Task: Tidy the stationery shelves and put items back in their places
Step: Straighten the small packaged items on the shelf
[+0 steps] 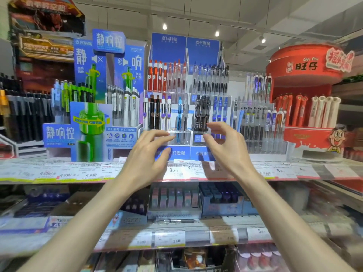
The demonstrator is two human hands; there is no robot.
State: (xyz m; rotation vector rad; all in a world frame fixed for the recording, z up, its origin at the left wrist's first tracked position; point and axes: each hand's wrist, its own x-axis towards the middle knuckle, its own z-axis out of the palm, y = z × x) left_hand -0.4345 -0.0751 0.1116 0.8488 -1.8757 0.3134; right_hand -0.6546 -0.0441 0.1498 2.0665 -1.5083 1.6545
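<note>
A clear tiered pen display [186,138] with blue header cards stands on the upper shelf, filled with red, black, blue and white pens. A lone blue pen [179,120] stands in its lower middle slot. My left hand [151,156] and my right hand [225,148] reach up in front of the display's lower tier, fingers loosely curved and spread, holding nothing. Whether the fingertips touch the clear plastic is unclear. A single loose black pen [176,220] lies flat on the lower shelf's front ledge.
A blue and green pen stand [92,122] sits left of the clear display, a red round gel pen stand [306,114] to the right. Price labels [82,173] line the shelf edge. Boxes of small stationery [220,201] fill the lower shelf.
</note>
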